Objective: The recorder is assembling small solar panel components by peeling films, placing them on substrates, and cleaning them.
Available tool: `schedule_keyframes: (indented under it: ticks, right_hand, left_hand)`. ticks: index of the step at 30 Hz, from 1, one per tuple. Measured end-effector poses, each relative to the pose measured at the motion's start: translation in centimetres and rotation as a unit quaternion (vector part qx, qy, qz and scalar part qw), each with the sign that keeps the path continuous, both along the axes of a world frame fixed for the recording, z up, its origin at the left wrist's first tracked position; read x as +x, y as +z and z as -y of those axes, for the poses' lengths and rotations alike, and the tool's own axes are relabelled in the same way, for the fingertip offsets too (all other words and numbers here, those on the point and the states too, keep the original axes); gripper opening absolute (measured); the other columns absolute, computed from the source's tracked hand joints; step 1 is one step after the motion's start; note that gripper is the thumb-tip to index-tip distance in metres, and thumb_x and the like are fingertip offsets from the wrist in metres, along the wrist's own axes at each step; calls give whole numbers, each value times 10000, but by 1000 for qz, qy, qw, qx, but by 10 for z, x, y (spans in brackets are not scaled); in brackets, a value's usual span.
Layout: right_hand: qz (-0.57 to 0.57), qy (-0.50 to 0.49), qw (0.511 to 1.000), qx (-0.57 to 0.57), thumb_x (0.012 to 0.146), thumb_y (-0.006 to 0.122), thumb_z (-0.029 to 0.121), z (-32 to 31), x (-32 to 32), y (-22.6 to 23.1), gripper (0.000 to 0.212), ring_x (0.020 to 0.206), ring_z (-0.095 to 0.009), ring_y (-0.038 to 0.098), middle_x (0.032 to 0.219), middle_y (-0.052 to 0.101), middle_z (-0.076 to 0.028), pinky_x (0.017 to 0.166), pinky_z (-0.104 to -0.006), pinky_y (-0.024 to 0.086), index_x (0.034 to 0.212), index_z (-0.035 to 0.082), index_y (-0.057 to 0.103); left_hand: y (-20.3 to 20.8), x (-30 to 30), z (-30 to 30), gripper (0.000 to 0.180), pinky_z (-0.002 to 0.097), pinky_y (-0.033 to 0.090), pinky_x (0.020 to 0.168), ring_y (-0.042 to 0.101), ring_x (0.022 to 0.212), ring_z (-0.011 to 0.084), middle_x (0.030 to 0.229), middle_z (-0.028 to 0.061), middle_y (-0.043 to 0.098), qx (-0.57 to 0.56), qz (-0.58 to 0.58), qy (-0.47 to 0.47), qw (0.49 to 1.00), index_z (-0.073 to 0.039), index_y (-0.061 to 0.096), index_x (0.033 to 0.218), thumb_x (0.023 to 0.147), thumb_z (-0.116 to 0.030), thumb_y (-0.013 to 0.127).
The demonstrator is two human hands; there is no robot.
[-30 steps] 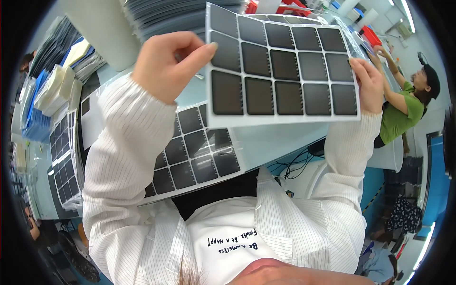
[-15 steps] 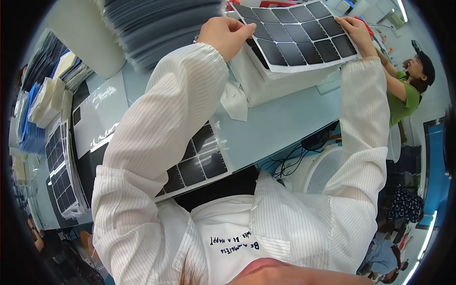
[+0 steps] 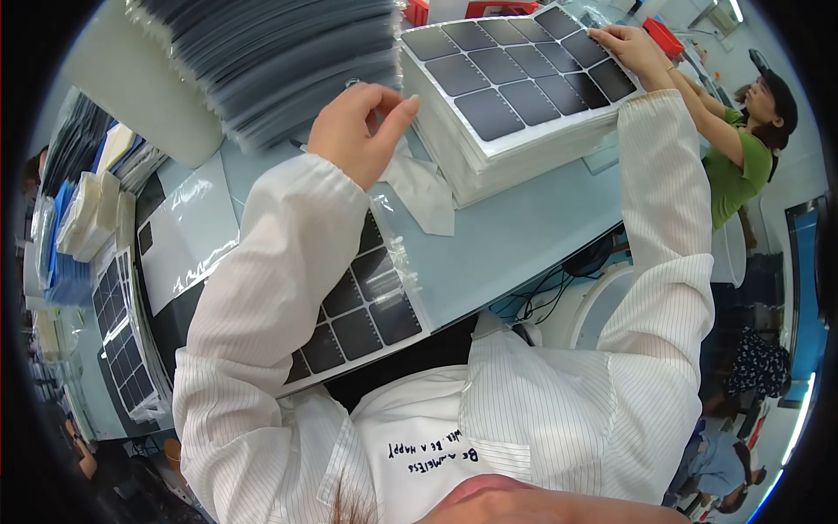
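A white sheet with rows of dark, rounded squares (image 3: 511, 74) lies on top of a thick stack of white sheets (image 3: 489, 175) at the far right of the table. At that sheet's far right edge, the fingertips of my right hand (image 3: 635, 54) are closed on its border; the thumb is mostly hidden. My left hand (image 3: 360, 131) hovers left of the stack, apart from the sheet, thumb and fingers separated and nothing between them. Below it is a white cloth-like piece (image 3: 425, 192). Another sheet of dark squares (image 3: 371, 301) lies near the table's front edge, partly covered by my left sleeve.
A tall pile of dark sheets (image 3: 288, 61) and a white roll (image 3: 140, 79) stand at the back left. Glossy sheets (image 3: 188, 227) and filmed bundles (image 3: 87, 205) are at left. A red bin (image 3: 663, 37) and a person in green (image 3: 735, 179) are at right.
The sheet has come down from above the stack and now lies on it. My left hand has let go of it and moved left and toward me. My right hand stays at its edge.
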State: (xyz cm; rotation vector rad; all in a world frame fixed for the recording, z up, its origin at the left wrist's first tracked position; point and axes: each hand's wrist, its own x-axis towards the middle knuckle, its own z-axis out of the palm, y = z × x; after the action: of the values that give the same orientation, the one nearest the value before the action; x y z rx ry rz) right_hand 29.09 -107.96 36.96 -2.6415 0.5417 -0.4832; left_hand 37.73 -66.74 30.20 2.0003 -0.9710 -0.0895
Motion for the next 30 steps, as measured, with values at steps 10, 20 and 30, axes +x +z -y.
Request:
schedule_keyframes:
  ticks: [10,20,30]
  right_hand:
    - [13,-59,996,72,885,508,397,-8,-26,-16,397,788,-65,565,896,627,0,605,-204,436,1014,41,629]
    - [93,13,968,235,928,451,369,-33,-57,-38,487,1107,-136,490,1136,570,-95,971,-246,334,1147,-57,535]
    - [121,-7,968,220,943,415,368,-27,-64,-47,471,1076,-142,496,1126,571,-83,955,-251,335,1170,-28,535]
  left_hand:
    - [-34,-45,20,609,383,130,1093,78,1359,311,1471,162,69,-28,166,-75,983,-30,105,1406,934,-332,345]
    - [-57,-39,38,659,418,75,1097,46,1360,329,1469,181,36,-110,161,-111,975,-13,40,1406,926,-412,253]
    - [-39,-20,21,643,379,194,1068,207,1317,329,1420,199,204,-174,142,-108,969,-5,167,1378,896,-336,434]
